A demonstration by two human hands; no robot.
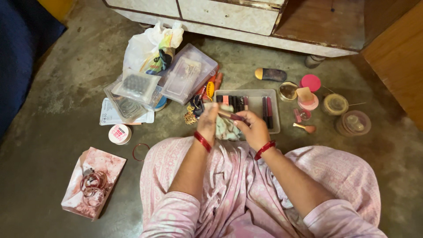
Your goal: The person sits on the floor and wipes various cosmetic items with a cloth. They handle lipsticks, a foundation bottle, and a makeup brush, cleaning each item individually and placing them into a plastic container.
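Left hand (208,120): gripped pale cloth (227,128) | Right hand (253,128): pinched dark cosmetic stick (233,116) against cloth | Clear tray (255,98): 12 o'clock of hands, on floor (53,110)

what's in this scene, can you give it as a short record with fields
setting: person seated on a concrete floor, cosmetics spread in front
left hand: holds a pale cloth
right hand: holds a dark slim tube against the cloth
wrists: red bangle on each
tray: grey, holds upright lipstick-like tubes
right of tray: round jars, pink lid
left: clear plastic boxes, white bag
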